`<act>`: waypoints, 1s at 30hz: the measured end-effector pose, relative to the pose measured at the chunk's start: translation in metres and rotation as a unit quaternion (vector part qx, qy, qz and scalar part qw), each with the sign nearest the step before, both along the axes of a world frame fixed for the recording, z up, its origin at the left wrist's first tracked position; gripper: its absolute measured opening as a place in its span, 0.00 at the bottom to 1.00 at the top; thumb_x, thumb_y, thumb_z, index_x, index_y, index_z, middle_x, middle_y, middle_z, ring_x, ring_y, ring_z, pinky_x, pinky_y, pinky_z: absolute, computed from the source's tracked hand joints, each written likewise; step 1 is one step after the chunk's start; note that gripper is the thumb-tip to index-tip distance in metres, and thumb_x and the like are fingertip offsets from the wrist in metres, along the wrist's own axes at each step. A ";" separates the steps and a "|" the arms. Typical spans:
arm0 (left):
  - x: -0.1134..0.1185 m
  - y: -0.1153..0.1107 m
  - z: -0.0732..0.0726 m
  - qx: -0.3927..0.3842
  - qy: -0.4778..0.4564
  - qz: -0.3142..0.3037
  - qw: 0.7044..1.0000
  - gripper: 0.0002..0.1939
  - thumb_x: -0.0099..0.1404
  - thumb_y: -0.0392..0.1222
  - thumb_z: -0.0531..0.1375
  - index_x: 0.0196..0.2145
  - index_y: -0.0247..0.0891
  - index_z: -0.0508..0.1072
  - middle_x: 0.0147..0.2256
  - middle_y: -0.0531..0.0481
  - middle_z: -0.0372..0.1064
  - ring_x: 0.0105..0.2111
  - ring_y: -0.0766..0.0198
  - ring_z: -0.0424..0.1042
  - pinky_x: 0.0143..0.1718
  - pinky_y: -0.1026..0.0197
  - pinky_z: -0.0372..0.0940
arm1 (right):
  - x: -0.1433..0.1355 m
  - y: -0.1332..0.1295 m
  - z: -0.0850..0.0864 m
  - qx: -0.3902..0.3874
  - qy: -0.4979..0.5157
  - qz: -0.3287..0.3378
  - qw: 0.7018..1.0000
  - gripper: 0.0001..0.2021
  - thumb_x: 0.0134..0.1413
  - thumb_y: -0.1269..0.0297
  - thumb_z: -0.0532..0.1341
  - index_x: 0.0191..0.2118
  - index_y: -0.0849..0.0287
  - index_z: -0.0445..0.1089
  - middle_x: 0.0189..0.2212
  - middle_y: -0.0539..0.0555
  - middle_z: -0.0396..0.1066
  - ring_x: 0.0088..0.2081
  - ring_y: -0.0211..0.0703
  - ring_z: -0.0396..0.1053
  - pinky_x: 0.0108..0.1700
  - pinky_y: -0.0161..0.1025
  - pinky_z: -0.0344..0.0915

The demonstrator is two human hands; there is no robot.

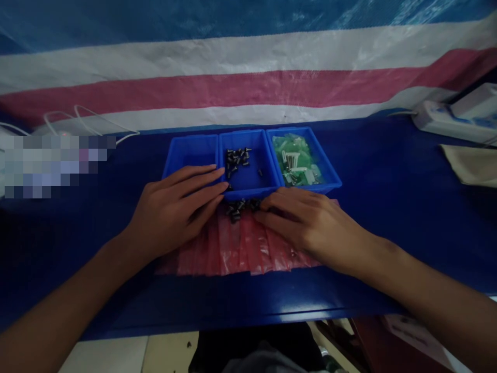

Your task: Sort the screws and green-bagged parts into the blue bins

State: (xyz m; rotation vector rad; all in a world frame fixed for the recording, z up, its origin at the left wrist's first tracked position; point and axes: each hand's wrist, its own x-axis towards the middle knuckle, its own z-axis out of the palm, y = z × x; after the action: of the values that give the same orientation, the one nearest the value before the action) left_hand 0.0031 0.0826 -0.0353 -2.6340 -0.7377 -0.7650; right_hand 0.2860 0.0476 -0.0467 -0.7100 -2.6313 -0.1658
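Observation:
My left hand (176,207) lies flat, palm down, on a spread of pink plastic bags (240,248), its fingertips reaching the front rim of the middle blue bin (248,181). My right hand (306,223) also rests palm down on the bags, fingers pointing left toward a small heap of dark screws (240,207) lying on the bags between both hands. Several more dark screws (236,157) lie inside the middle bin. Neither hand visibly grips anything.
Three blue bins stand in a row: the left bin (190,153) looks empty, the right bin (330,176) holds green packets. A white power strip (446,122) and a beige cloth (471,163) lie at the right. White cables (81,116) run at the left. The table's front edge (248,316) is near me.

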 end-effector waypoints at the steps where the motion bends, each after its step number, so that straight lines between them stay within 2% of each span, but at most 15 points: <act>1: 0.000 0.000 0.000 -0.004 0.001 0.001 1.000 0.11 0.75 0.35 0.63 0.53 0.41 0.77 0.54 0.44 0.81 0.56 0.51 0.80 0.52 0.49 0.82 | 0.000 0.000 0.001 0.006 0.002 -0.001 1.000 0.11 0.71 0.77 0.58 0.43 0.66 0.80 0.40 0.60 0.77 0.40 0.50 0.75 0.41 0.45 0.74; 4: 0.000 0.000 -0.001 -0.011 0.004 0.004 1.000 0.12 0.76 0.35 0.62 0.54 0.44 0.76 0.54 0.45 0.80 0.57 0.52 0.79 0.52 0.48 0.82 | -0.002 -0.002 0.003 0.012 0.013 0.009 1.000 0.14 0.73 0.76 0.55 0.44 0.65 0.79 0.39 0.59 0.77 0.38 0.47 0.74 0.40 0.43 0.73; 6: 0.000 -0.001 -0.001 -0.009 0.005 0.005 1.000 0.11 0.76 0.35 0.62 0.54 0.44 0.76 0.54 0.45 0.81 0.57 0.52 0.79 0.51 0.49 0.82 | -0.003 -0.003 0.004 -0.010 0.038 0.008 0.999 0.15 0.74 0.76 0.54 0.44 0.65 0.79 0.41 0.59 0.77 0.38 0.45 0.74 0.39 0.41 0.73; 10: 0.001 0.000 0.000 -0.005 0.010 0.005 1.000 0.10 0.77 0.36 0.62 0.53 0.44 0.76 0.54 0.46 0.81 0.56 0.54 0.80 0.51 0.51 0.82 | -0.003 -0.002 0.003 -0.066 0.060 0.002 0.996 0.13 0.74 0.75 0.55 0.45 0.63 0.78 0.48 0.60 0.77 0.47 0.46 0.75 0.47 0.41 0.76; 12: 0.001 0.001 0.000 0.004 0.011 0.002 1.000 0.09 0.76 0.36 0.62 0.53 0.41 0.77 0.53 0.46 0.81 0.56 0.54 0.80 0.50 0.52 0.82 | -0.002 -0.001 0.002 -0.057 0.025 0.017 0.998 0.12 0.73 0.75 0.56 0.43 0.64 0.78 0.46 0.61 0.78 0.47 0.48 0.75 0.49 0.43 0.76; 16: 0.001 0.001 0.000 0.005 0.003 -0.002 1.000 0.09 0.76 0.35 0.63 0.52 0.39 0.77 0.53 0.44 0.81 0.56 0.54 0.80 0.52 0.51 0.82 | 0.000 0.000 -0.001 -0.025 -0.002 0.023 0.999 0.12 0.72 0.77 0.57 0.40 0.64 0.78 0.42 0.60 0.79 0.42 0.48 0.75 0.45 0.44 0.76; 17: 0.001 0.000 0.000 0.002 0.003 -0.002 1.000 0.09 0.76 0.35 0.63 0.52 0.39 0.77 0.53 0.44 0.81 0.56 0.53 0.80 0.52 0.51 0.81 | 0.000 -0.001 -0.002 -0.034 0.023 0.016 0.999 0.13 0.73 0.76 0.56 0.40 0.63 0.78 0.41 0.59 0.78 0.41 0.47 0.75 0.43 0.43 0.75; 19: 0.001 0.000 0.000 -0.001 0.007 0.002 1.000 0.10 0.76 0.35 0.63 0.53 0.40 0.77 0.53 0.43 0.81 0.56 0.53 0.80 0.51 0.51 0.82 | 0.000 -0.004 0.000 -0.097 0.116 -0.005 0.988 0.13 0.74 0.73 0.56 0.42 0.61 0.79 0.42 0.58 0.78 0.40 0.44 0.76 0.42 0.42 0.75; 23: 0.002 -0.001 0.000 0.003 0.011 0.008 1.000 0.10 0.76 0.36 0.62 0.53 0.41 0.76 0.53 0.44 0.81 0.55 0.53 0.80 0.50 0.51 0.82 | -0.003 -0.010 0.012 -0.227 0.286 -0.021 0.931 0.07 0.70 0.70 0.64 0.48 0.56 0.80 0.48 0.55 0.79 0.48 0.41 0.78 0.50 0.39 0.77; 25: 0.002 -0.001 0.000 0.008 0.013 0.004 1.000 0.10 0.76 0.36 0.63 0.53 0.40 0.77 0.53 0.43 0.81 0.55 0.52 0.80 0.50 0.50 0.82 | -0.004 -0.011 0.019 -0.293 0.348 -0.016 0.890 0.09 0.65 0.72 0.69 0.48 0.56 0.81 0.47 0.54 0.81 0.47 0.40 0.79 0.49 0.37 0.77; 26: 0.002 0.000 0.000 0.008 0.014 0.003 1.000 0.10 0.76 0.35 0.63 0.53 0.39 0.77 0.53 0.42 0.81 0.55 0.52 0.80 0.50 0.50 0.82 | -0.005 -0.011 0.021 -0.350 0.381 -0.014 0.856 0.08 0.63 0.72 0.70 0.47 0.55 0.82 0.44 0.52 0.82 0.43 0.38 0.80 0.45 0.35 0.77; 28: 0.001 0.000 0.000 0.003 0.014 0.005 1.000 0.09 0.76 0.35 0.62 0.52 0.38 0.77 0.53 0.42 0.81 0.55 0.52 0.80 0.50 0.50 0.82 | -0.005 -0.010 0.022 -0.483 0.418 -0.006 0.769 0.05 0.61 0.68 0.72 0.43 0.55 0.83 0.34 0.49 0.82 0.33 0.36 0.79 0.35 0.32 0.75; 30: 0.001 0.000 0.001 0.006 0.012 0.000 1.000 0.09 0.76 0.35 0.62 0.52 0.37 0.77 0.53 0.42 0.81 0.56 0.52 0.80 0.51 0.50 0.82 | -0.006 -0.010 0.019 -0.606 0.407 -0.007 0.684 0.06 0.60 0.61 0.74 0.39 0.56 0.83 0.26 0.48 0.80 0.24 0.35 0.75 0.27 0.31 0.71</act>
State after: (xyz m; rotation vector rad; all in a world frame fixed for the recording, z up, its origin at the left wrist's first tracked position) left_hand 0.0041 0.0829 -0.0342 -2.6284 -0.7256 -0.7340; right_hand 0.2802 0.0381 -0.0273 -0.8422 -1.5306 1.6247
